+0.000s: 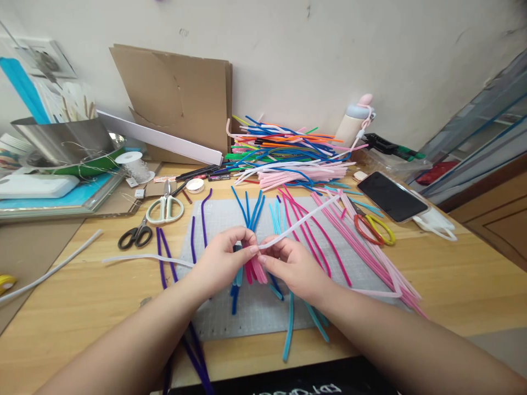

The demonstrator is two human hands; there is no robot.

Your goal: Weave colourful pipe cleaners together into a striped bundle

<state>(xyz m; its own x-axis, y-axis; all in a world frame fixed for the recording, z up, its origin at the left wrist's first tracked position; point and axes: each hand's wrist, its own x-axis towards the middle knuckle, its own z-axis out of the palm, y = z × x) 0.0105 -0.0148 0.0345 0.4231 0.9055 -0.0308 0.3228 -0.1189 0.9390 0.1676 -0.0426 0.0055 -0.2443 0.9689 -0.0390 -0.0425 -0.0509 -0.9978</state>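
Note:
Over a grey cutting mat (218,323), my two hands meet with fingertips nearly touching. My left hand (224,255) is closed, thumb and fingers pinching a small bundle of pink pipe cleaners (256,271) whose ends point down. My right hand (294,266) is also closed, pinching a white pipe cleaner (300,221) at the bundle; its long free end slants up to the right. Blue pipe cleaners (250,211) show behind my fingers; whether they belong to the bundle I cannot tell. Light blue pipe cleaners (289,329) stick out below my right hand.
Purple (203,219) and pink pipe cleaners (362,241) lie either side. Black scissors (135,236), white-handled scissors (164,210), red-yellow scissors (373,227) and a phone (393,196) surround the mat. Behind are a pipe-cleaner pile (288,151), cardboard (177,104) and a bottle (352,123).

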